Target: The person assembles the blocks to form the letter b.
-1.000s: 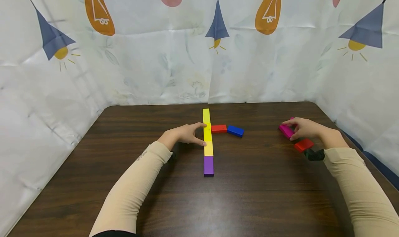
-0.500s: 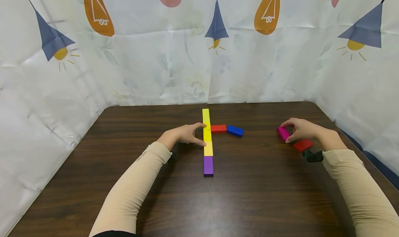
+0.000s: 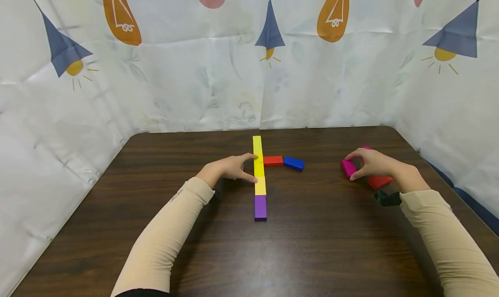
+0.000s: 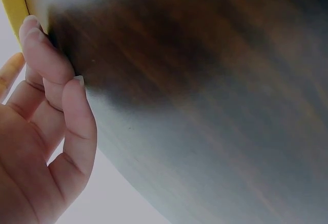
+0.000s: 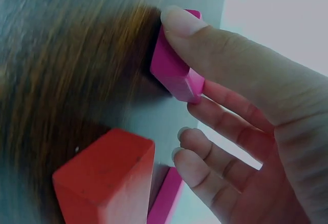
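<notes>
Three yellow blocks [image 3: 259, 168] and a purple block [image 3: 260, 207] form a straight line end to end in the head view. My left hand [image 3: 231, 168] rests at the line's left side, thumb and index finger spread, their tips touching the yellow blocks. On the far right, my right hand [image 3: 373, 163] pinches a magenta block [image 3: 348, 168] between thumb and fingers. The right wrist view shows this magenta block [image 5: 171, 62] low over the table, with the thumb across one long side. In the left wrist view, only a yellow corner [image 4: 14, 8] shows beyond the fingers.
A red block [image 3: 273, 161] meets the line's right side, and a slightly angled blue block [image 3: 294, 163] follows it. Another red block [image 3: 379, 182] and a second magenta block [image 3: 367, 147] lie by my right hand. A printed white curtain [image 3: 175, 89] surrounds the brown table [image 3: 312, 253].
My right hand has drawn the magenta block a little to the left, away from the other magenta block and the red one. My left hand and the line of blocks have stayed put.
</notes>
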Action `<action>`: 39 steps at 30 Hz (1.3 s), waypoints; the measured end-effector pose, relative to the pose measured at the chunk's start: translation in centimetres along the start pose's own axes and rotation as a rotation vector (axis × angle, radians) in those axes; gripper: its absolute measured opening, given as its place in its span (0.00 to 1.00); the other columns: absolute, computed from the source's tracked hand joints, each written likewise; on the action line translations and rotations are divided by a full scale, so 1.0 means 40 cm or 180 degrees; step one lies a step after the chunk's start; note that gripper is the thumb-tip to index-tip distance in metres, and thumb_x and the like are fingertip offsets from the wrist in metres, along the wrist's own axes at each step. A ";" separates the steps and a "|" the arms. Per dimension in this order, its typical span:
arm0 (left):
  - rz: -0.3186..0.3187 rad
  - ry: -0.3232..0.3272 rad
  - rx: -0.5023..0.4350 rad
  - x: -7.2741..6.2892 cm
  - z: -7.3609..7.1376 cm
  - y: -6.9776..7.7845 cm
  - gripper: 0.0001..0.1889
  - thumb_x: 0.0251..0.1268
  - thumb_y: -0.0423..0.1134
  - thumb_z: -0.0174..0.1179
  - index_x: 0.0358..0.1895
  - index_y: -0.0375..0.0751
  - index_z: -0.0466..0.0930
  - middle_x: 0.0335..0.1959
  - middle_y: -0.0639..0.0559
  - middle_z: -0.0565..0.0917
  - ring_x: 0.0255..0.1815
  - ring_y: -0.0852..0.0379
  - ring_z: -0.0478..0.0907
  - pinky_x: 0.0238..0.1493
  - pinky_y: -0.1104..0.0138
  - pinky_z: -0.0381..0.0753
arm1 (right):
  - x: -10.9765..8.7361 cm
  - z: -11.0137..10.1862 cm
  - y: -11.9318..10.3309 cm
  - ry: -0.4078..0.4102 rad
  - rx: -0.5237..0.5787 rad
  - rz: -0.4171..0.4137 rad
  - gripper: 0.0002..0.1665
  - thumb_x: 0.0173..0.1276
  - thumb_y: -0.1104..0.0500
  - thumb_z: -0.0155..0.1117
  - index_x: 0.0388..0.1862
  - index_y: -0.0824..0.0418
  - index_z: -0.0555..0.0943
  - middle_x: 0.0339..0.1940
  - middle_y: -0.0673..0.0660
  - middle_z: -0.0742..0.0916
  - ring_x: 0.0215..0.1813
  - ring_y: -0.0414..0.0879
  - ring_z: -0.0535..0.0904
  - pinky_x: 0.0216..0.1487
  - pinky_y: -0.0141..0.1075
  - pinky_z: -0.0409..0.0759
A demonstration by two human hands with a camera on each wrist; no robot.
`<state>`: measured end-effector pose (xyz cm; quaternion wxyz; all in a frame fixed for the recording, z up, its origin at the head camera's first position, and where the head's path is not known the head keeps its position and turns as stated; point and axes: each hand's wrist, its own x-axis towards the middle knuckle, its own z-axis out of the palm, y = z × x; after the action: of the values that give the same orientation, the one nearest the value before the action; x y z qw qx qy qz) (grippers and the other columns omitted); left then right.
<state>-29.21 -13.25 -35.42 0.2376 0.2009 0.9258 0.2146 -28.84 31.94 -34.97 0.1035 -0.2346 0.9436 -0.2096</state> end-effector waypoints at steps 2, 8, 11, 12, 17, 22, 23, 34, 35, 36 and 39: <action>0.0000 -0.0001 0.0006 0.000 0.000 0.001 0.49 0.64 0.58 0.71 0.82 0.54 0.53 0.53 0.43 0.77 0.41 0.51 0.77 0.50 0.57 0.75 | 0.002 0.003 -0.004 0.0015 -0.0002 -0.0024 0.39 0.56 0.53 0.83 0.60 0.74 0.78 0.43 0.58 0.79 0.33 0.46 0.71 0.34 0.39 0.72; 0.0001 -0.0011 0.0026 0.003 0.001 -0.002 0.49 0.64 0.58 0.71 0.82 0.54 0.53 0.55 0.42 0.77 0.43 0.50 0.76 0.52 0.56 0.74 | 0.006 0.010 -0.018 0.0005 0.0055 -0.0054 0.40 0.56 0.53 0.83 0.60 0.74 0.78 0.42 0.59 0.79 0.33 0.46 0.71 0.33 0.38 0.73; 0.0005 -0.0011 0.0022 0.005 0.001 -0.003 0.48 0.64 0.57 0.71 0.82 0.53 0.53 0.57 0.41 0.77 0.45 0.49 0.76 0.53 0.56 0.74 | 0.008 0.014 -0.025 -0.0009 0.0060 -0.0035 0.40 0.56 0.52 0.83 0.60 0.74 0.78 0.42 0.58 0.79 0.33 0.46 0.72 0.33 0.38 0.73; 0.0006 -0.0011 0.0017 0.004 0.001 -0.003 0.48 0.64 0.57 0.71 0.82 0.53 0.53 0.58 0.41 0.77 0.45 0.49 0.76 0.53 0.56 0.74 | 0.009 0.015 -0.026 -0.0011 0.0052 -0.0033 0.40 0.57 0.52 0.83 0.60 0.73 0.78 0.42 0.58 0.79 0.33 0.46 0.72 0.33 0.38 0.73; 0.0000 -0.0015 -0.0014 0.000 0.001 0.001 0.49 0.64 0.57 0.71 0.82 0.53 0.53 0.55 0.42 0.77 0.42 0.50 0.77 0.52 0.57 0.75 | 0.012 0.023 -0.033 -0.0006 0.0051 -0.0076 0.40 0.56 0.51 0.83 0.59 0.73 0.79 0.44 0.58 0.79 0.33 0.46 0.72 0.34 0.38 0.73; 0.0006 0.0010 0.0016 -0.003 -0.001 0.003 0.48 0.64 0.57 0.71 0.82 0.53 0.54 0.54 0.45 0.79 0.45 0.51 0.76 0.54 0.56 0.74 | 0.016 0.030 -0.041 -0.0027 0.0069 -0.0109 0.40 0.57 0.51 0.83 0.60 0.73 0.78 0.44 0.59 0.79 0.33 0.46 0.72 0.35 0.39 0.73; 0.0009 0.0009 0.0019 -0.003 -0.001 0.003 0.48 0.64 0.57 0.71 0.82 0.53 0.54 0.54 0.44 0.79 0.45 0.50 0.76 0.53 0.56 0.74 | 0.017 0.032 -0.043 -0.0026 0.0060 -0.0126 0.41 0.57 0.51 0.83 0.61 0.73 0.78 0.45 0.60 0.79 0.34 0.46 0.71 0.36 0.39 0.73; 0.0008 -0.0013 -0.0051 0.005 0.003 -0.004 0.48 0.64 0.56 0.71 0.82 0.54 0.53 0.42 0.46 0.81 0.37 0.52 0.77 0.47 0.59 0.75 | 0.030 0.047 -0.073 -0.0064 0.0046 -0.0212 0.40 0.59 0.48 0.81 0.62 0.70 0.78 0.46 0.58 0.79 0.34 0.45 0.71 0.36 0.39 0.72; 0.0010 -0.0012 -0.0052 0.005 0.003 -0.004 0.48 0.64 0.56 0.71 0.82 0.54 0.53 0.42 0.46 0.80 0.37 0.52 0.77 0.47 0.59 0.76 | 0.032 0.048 -0.076 -0.0071 0.0045 -0.0228 0.40 0.59 0.48 0.81 0.62 0.70 0.78 0.47 0.58 0.79 0.34 0.45 0.71 0.36 0.39 0.72; 0.0013 -0.0009 -0.0057 0.005 0.004 -0.004 0.48 0.64 0.56 0.71 0.82 0.54 0.54 0.44 0.46 0.80 0.37 0.52 0.77 0.47 0.59 0.76 | 0.034 0.050 -0.079 -0.0076 0.0039 -0.0243 0.40 0.59 0.47 0.81 0.62 0.70 0.78 0.49 0.58 0.79 0.34 0.45 0.72 0.36 0.39 0.73; 0.0005 -0.0009 -0.0056 0.004 0.003 -0.004 0.48 0.64 0.56 0.71 0.82 0.53 0.53 0.48 0.44 0.80 0.37 0.51 0.78 0.48 0.58 0.76 | 0.042 0.055 -0.087 -0.0093 0.0034 -0.0287 0.39 0.59 0.47 0.81 0.62 0.69 0.78 0.50 0.59 0.79 0.34 0.45 0.72 0.37 0.40 0.73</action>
<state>-29.32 -13.28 -35.65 0.2404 0.1999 0.9234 0.2226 -28.25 27.58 -35.53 0.1090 -0.2793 0.9293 -0.2156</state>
